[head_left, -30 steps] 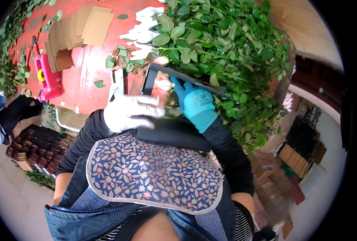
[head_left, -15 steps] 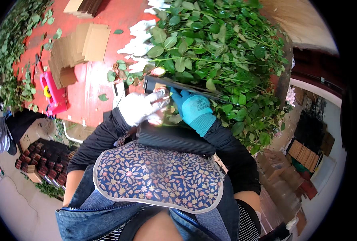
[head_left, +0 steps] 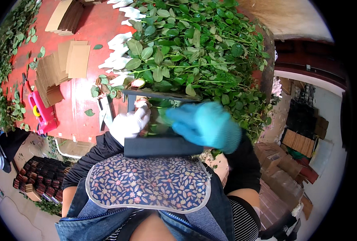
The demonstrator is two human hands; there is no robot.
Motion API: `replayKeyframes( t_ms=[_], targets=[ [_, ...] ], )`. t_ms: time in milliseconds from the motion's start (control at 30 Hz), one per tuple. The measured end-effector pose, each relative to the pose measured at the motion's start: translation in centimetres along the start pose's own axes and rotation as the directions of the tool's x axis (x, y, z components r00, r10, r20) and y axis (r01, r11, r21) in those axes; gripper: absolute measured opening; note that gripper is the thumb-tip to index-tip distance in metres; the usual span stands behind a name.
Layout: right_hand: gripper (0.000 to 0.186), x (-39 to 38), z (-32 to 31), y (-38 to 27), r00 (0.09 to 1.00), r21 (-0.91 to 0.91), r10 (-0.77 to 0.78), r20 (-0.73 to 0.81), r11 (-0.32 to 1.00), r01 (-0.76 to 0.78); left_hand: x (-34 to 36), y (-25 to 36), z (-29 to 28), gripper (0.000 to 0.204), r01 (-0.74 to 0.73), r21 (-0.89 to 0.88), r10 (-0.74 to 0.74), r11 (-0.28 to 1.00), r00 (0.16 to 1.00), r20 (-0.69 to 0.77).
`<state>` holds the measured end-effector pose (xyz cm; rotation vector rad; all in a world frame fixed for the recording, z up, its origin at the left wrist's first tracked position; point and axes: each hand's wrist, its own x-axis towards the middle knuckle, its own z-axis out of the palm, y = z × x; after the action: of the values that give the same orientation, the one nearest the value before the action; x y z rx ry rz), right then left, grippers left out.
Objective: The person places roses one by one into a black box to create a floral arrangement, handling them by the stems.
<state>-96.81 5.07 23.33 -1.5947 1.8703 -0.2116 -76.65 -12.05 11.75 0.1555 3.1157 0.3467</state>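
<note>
My left hand (head_left: 127, 123), in a white glove, reaches into the left end of a black open-sided holder. Its fingers close around a pale pink rose head (head_left: 141, 102) there. Green rose leaves and stems (head_left: 160, 114) lie inside, between the holder's far wall (head_left: 166, 95) and its near dark panel (head_left: 164, 147). Over the right part of the holder is my right hand (head_left: 208, 125), in a teal glove, blurred by motion, its fingers stretched toward the leaves with nothing visible in them. A loose rose bud (head_left: 138, 83) sits just beyond the holder's far left corner.
Leafy roses (head_left: 194, 48) with white-sleeved heads (head_left: 116, 52) cover the red table's (head_left: 82, 92) right side. Left are cardboard pieces (head_left: 52, 74), a pink tape dispenser (head_left: 43, 112), red-handled pruners (head_left: 26, 83) and a white-and-grey tool (head_left: 105, 112). Cartons (head_left: 269, 158) stand at right.
My right hand has lifted off the leaves and moved right and nearer me. The holder's near panel now stands flatter to view. My left hand has shifted onto the rose head.
</note>
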Motion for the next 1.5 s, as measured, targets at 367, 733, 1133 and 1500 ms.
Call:
replayKeyframes(
  t_ms=[367,733,1133,1500],
  targets=[
    [0.018,10.5,1.0,8.5,0.99,-0.534,0.107,-0.093,0.834,-0.14,-0.5,0.4,-0.1,0.036,0.074,-0.088,-0.073,0.993,0.997,0.02],
    [0.025,8.7,-7.2,7.7,0.769,-0.59,-0.222,-0.6,0.771,-0.238,-0.5,0.4,-0.9,0.045,0.064,-0.11,-0.064,0.992,0.998,0.005],
    [0.044,7.6,2.3,10.6,0.945,-0.439,0.293,0.143,0.875,-0.205,-0.7,0.3,-1.4,0.047,0.019,-0.06,-0.015,0.998,0.998,0.053],
    [0.037,3.8,-3.3,9.8,0.957,0.074,0.191,-0.217,0.981,-0.179,-0.5,0.4,-2.0,0.045,0.063,-0.103,-0.054,0.993,0.994,0.09]
  ],
)
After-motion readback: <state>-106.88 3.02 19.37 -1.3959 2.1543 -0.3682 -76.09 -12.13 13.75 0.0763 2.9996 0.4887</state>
